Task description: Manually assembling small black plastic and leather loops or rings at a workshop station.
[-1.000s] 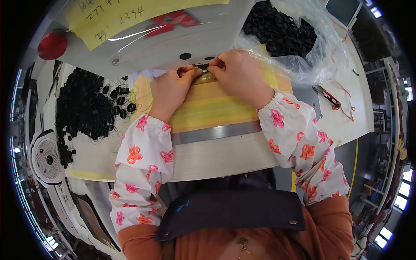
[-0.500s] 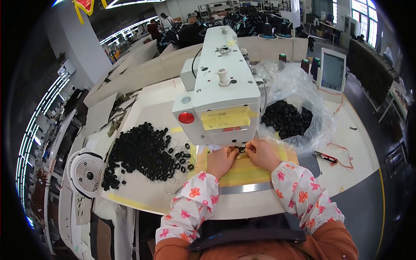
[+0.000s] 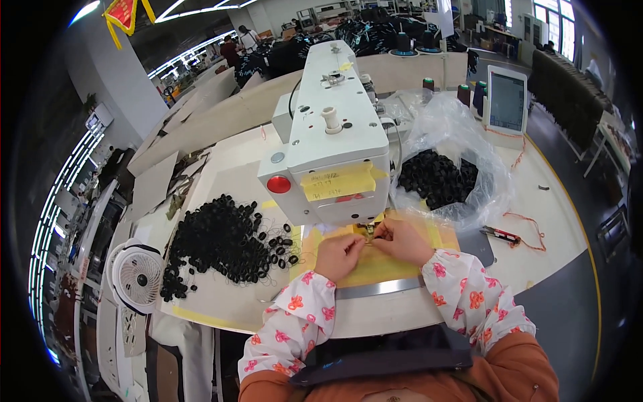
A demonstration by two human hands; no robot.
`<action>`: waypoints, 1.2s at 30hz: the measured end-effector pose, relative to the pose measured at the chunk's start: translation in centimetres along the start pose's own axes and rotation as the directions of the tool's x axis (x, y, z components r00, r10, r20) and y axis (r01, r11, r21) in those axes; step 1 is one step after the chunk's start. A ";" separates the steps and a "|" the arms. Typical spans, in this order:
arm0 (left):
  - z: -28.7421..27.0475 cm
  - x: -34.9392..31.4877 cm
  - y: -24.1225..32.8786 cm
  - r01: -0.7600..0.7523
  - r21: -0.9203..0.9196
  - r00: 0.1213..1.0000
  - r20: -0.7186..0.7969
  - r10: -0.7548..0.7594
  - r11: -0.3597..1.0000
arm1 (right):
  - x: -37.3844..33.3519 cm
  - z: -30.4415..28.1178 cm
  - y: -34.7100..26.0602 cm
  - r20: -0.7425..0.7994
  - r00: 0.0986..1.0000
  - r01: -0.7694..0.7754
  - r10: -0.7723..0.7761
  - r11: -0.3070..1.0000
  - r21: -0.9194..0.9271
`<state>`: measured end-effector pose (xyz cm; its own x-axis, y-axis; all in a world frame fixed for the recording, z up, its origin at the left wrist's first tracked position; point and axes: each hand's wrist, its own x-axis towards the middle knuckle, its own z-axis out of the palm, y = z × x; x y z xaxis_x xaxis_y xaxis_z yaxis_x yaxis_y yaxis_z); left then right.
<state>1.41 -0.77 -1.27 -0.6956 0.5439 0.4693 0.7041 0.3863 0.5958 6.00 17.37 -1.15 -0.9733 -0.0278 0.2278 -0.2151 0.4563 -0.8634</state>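
Just below the head of a white sewing machine (image 3: 335, 144), my two hands are close together over the yellow-taped work plate (image 3: 382, 271). My left hand (image 3: 338, 256) is closed in a pinch, its fingertips a little in front of the needle area. Nearer to the needle, my right hand (image 3: 406, 241) pinches too, thumb against forefinger. Whatever lies between the fingertips is too small to make out. To the left spreads a heap of small black rings (image 3: 221, 238) with loose threads. On the right, more black pieces (image 3: 439, 177) fill a clear plastic bag (image 3: 492, 184).
Red-handled snips (image 3: 501, 235) and an orange cord (image 3: 529, 228) lie at the right. Behind them stand a control screen (image 3: 506, 100) and thread spools (image 3: 463, 94). A small white fan (image 3: 137, 276) sits at the table's left edge. Other people (image 3: 248, 40) are far back.
Both hands have come slightly away from the needle area, and the left one has shifted a little to the left. The small dark piece between the fingertips no longer shows clearly.
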 end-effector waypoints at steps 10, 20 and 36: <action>0.3 1.0 -0.6 0.080 -0.048 0.957 0.282 -0.064 0.996 | -1.6 -0.6 -3.5 0.442 0.884 0.130 -0.151 0.988 0.079; -0.3 1.3 -0.9 0.286 -0.198 0.926 0.307 -0.218 0.937 | 2.0 -1.4 -0.8 0.341 0.906 -0.341 0.249 0.908 0.243; 1.5 2.1 -1.1 0.388 0.077 0.909 0.129 -0.396 0.918 | 1.0 0.6 0.5 -0.198 0.962 0.157 -0.189 0.974 -0.166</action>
<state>-0.57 1.04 -1.94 -0.8927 0.4378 0.1071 0.3873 0.6235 0.6792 4.88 17.04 -1.67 -0.8798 0.0628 0.4711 -0.3491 0.5872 -0.7303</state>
